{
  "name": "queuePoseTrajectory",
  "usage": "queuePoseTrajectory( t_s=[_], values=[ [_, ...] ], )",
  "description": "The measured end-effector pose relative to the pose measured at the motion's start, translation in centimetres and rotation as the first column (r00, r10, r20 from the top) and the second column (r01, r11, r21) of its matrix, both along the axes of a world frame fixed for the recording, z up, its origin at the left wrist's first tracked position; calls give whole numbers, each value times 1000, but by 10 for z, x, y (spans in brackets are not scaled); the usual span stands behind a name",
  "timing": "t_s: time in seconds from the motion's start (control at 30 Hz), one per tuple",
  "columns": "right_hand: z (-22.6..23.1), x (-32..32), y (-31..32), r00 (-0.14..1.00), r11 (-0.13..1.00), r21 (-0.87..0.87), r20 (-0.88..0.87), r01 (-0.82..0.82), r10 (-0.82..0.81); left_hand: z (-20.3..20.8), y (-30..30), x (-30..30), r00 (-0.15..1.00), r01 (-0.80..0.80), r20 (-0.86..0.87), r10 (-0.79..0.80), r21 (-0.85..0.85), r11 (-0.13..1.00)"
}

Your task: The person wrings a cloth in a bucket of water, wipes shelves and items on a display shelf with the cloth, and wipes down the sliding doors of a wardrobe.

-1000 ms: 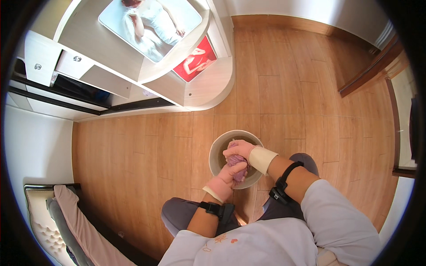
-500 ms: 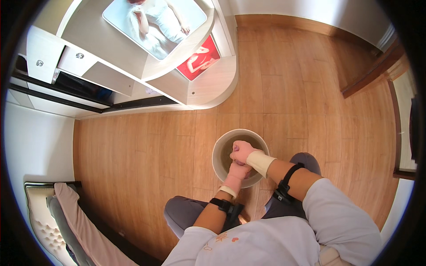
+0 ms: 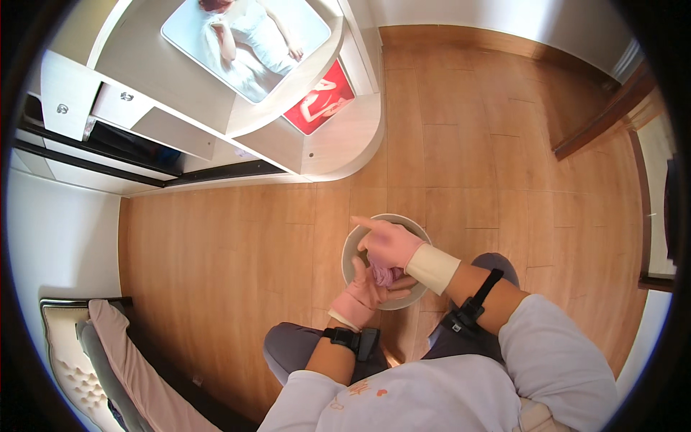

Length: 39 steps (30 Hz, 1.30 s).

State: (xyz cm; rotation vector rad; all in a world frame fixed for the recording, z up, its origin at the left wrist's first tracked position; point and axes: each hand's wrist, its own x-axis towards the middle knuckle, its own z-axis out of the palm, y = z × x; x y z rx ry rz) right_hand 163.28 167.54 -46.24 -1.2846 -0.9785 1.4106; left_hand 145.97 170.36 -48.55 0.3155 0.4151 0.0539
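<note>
**Gloved hands over a round basin on a wooden floor**

Over the basin (image 3: 354,252), near the middle of the view, both hands meet, and much of what they do is covered. The right hand (image 3: 389,243), in a pink rubber glove with a pale cream cuff, lies across the bowl's mouth with its forefinger stretched out toward the left rim; it hides most of the inside, so I cannot tell whether the basin holds water. Beneath its palm shows a small bunched pinkish-mauve cloth (image 3: 384,275), only a crumpled part of it visible. The right hand's other fingers curl down toward the cloth, but whether they clench it cannot be made out. The left hand (image 3: 367,291), gloved in the same pink, reaches up from below with its fingers spread against the cloth and the basin's near rim; its hold is likewise unclear (the thumb is out of sight).

The basin is round, smooth and grey-beige, standing on warm-toned wooden planks (image 3: 230,245) with a faint grain. Black straps circle both forearms, and the person's grey-clad knees flank the bowl's near side.

Farther off, at the upper left, stands a pale cabinet with rounded shelves (image 3: 338,144). On its top lies a large glossy picture of a figure in white (image 3: 248,36), cut off at the frame's upper edge, and on the shelf below a red rectangular picture (image 3: 320,104), half hidden by the shelf above. At the lower left a padded cream edge with a pinkish fabric (image 3: 137,374) draped over it bends along the rim.
</note>
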Motion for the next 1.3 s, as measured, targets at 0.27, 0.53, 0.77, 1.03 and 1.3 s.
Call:
queuePoseTrajectory(
  t_s=[0.27,0.53,0.77,1.03,1.3],
  values=[
    [4,-21,-13,848,894,447,473,5,-241,17,-10,30,878,-403,-290,380,-21,915],
    [24,-34,-16,882,872,137,-30,469,-470,-23,-5,33,688,-619,-352,634,171,766],
    [-14,-43,-5,645,692,-174,-259,701,-719,28,-19,61,240,-463,-237,941,824,326],
    [-25,-21,-14,830,854,-471,-369,220,-418,49,-21,54,585,262,78,807,924,-279],
    [-79,-22,-27,526,922,-353,-821,-159,-223,78,-13,52,860,265,-40,509,888,-377]
  ],
)
